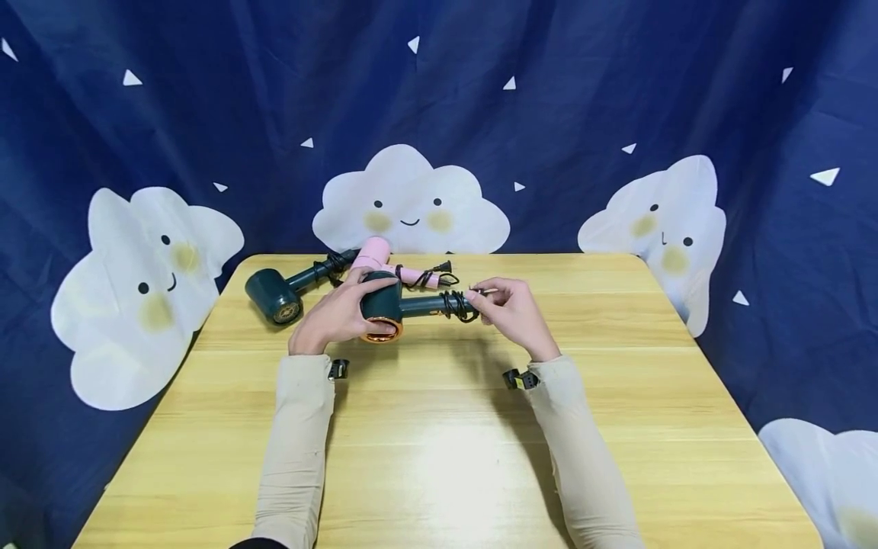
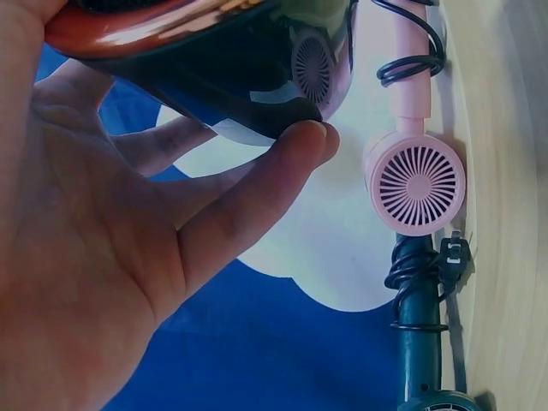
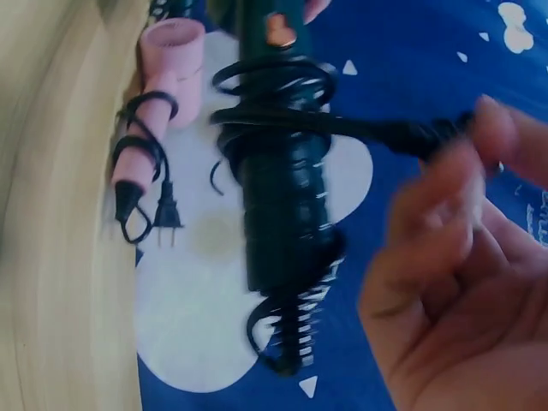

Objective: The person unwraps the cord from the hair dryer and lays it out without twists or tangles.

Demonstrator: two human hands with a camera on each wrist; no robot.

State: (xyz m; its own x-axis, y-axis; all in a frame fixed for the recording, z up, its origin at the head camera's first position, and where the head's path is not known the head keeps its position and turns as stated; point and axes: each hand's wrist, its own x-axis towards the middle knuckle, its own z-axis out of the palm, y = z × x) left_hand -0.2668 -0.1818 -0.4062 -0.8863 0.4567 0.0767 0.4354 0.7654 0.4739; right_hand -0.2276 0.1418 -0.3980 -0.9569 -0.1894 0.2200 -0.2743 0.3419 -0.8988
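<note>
A dark green hair dryer [image 1: 420,306] with a copper rim is held above the table, its handle pointing right. My left hand [image 1: 336,311] grips the barrel from the left, thumb and fingers spread around it. Black cord [image 3: 278,120] winds in several loops around the handle. In the right wrist view a stretch of this cord runs out sideways from the handle. My right hand [image 1: 514,314] pinches that end between thumb and fingertips; the fingers partly hide it, and it is blurred.
Behind the held dryer lies a pink hair dryer [image 3: 171,56] with its cord wrapped on the handle and its two-pin plug [image 3: 168,210] showing. Another dark green hair dryer [image 1: 270,295] lies at the left on the wooden table [image 1: 439,427]. A blue curtain [image 1: 453,84] hangs behind.
</note>
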